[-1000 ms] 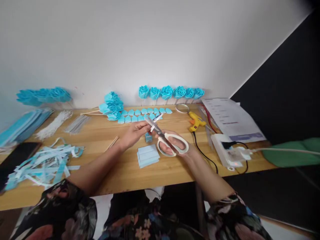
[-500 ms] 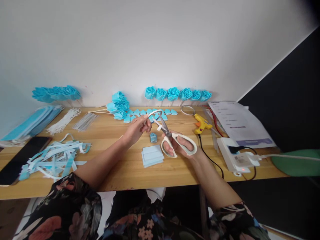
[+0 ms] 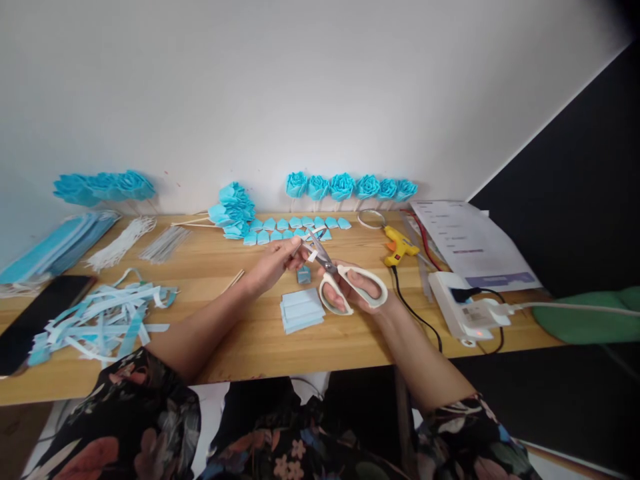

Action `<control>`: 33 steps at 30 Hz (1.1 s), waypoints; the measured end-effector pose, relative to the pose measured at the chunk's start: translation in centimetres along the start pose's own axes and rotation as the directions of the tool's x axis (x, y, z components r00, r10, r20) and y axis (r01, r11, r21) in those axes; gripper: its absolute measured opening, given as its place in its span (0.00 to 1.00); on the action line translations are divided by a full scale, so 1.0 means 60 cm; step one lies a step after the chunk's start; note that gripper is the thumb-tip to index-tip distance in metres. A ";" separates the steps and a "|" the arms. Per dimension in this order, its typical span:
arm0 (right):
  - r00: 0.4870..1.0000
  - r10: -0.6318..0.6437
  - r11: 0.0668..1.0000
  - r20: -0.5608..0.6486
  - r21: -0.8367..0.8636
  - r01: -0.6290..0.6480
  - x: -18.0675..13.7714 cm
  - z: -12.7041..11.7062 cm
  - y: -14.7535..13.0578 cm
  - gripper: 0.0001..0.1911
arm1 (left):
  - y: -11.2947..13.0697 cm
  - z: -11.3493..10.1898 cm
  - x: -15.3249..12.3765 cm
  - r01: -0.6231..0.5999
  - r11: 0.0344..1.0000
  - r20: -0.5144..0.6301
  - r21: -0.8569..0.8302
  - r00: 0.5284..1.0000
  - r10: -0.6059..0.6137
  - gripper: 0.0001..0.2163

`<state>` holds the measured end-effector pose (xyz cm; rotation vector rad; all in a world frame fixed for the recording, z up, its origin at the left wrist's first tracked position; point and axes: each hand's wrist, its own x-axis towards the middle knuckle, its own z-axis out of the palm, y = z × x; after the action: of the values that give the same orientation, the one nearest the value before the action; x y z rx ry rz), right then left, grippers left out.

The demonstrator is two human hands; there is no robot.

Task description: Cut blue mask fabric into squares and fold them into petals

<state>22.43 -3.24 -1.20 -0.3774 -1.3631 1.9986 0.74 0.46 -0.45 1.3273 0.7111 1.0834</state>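
Note:
My right hand [image 3: 356,288] grips white-handled scissors [image 3: 345,279], blades pointing up and left. My left hand [image 3: 275,261] pinches a small white strip [image 3: 312,255] right at the blades [image 3: 318,251]. Both hands hover over the wooden table [image 3: 210,313]. Just below them lies a stack of light blue squares [image 3: 301,311], and a small folded blue piece [image 3: 303,275] rests on the table between my hands.
Blue paper roses [image 3: 350,186] line the wall, with small blue petals [image 3: 293,225] in rows before them. A yellow glue gun [image 3: 397,244], power strip [image 3: 463,307] and papers [image 3: 463,240] sit right. Cut strips [image 3: 100,320], a black phone [image 3: 35,320], face masks [image 3: 50,243] lie left.
The scissors' blades were shut, opened wide around the strip, and now have closed in on it again. My left hand kept its pinch at the blades.

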 end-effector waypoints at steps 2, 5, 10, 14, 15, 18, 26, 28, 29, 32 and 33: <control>1.000 -0.009 1.000 -0.002 0.005 0.009 0.000 -0.004 0.004 0.27 | -0.002 -0.001 -0.003 0.001 0.998 0.019 0.065 1.000 -0.002 0.26; 1.000 -0.017 1.000 -0.008 0.010 0.017 -0.001 -0.011 0.010 0.28 | -0.006 -0.002 -0.007 -0.018 0.989 0.066 0.145 0.998 0.008 0.25; 1.000 0.003 1.000 -0.024 0.030 -0.002 -0.001 -0.011 0.008 0.29 | -0.009 -0.004 -0.009 -0.038 0.982 0.110 0.184 0.994 0.017 0.24; 0.999 0.011 1.000 -0.032 0.024 -0.011 0.000 -0.006 0.004 0.29 | -0.007 -0.004 -0.010 -0.046 0.983 0.095 0.178 0.995 0.030 0.24; 0.999 0.008 1.000 -0.033 0.019 -0.007 0.001 -0.005 0.004 0.28 | -0.006 -0.004 -0.010 -0.047 0.983 0.093 0.179 0.995 0.031 0.24; 0.999 -0.012 1.000 -0.045 0.000 0.012 0.001 -0.001 0.002 0.27 | -0.002 -0.004 -0.011 -0.051 0.981 0.091 0.188 0.995 0.034 0.24; 0.997 -0.035 0.998 -0.076 0.047 0.038 0.000 0.001 -0.004 0.23 | 0.002 -0.007 -0.009 -0.139 0.981 0.161 0.134 0.980 0.117 0.18; 0.996 -0.037 0.998 -0.080 0.041 0.040 0.002 0.002 -0.004 0.23 | 0.003 -0.004 -0.009 -0.128 0.986 0.146 0.108 0.983 0.112 0.15; 0.996 -0.035 0.999 -0.080 0.039 0.038 0.003 0.002 -0.003 0.23 | 0.005 -0.003 -0.009 -0.117 0.987 0.134 0.108 0.986 0.102 0.14; 0.997 -0.034 0.999 -0.075 0.025 0.036 0.005 0.003 -0.001 0.25 | 0.010 0.002 -0.010 -0.085 0.985 0.111 0.148 0.991 0.068 0.13; 0.997 -0.036 0.999 -0.071 0.016 0.037 0.005 0.003 0.000 0.25 | 0.011 0.003 -0.010 -0.075 0.984 0.108 0.160 0.992 0.058 0.13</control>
<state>22.11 -3.14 -1.08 -0.4087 -1.2988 1.9474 0.51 -0.23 0.11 1.5462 0.6950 1.0185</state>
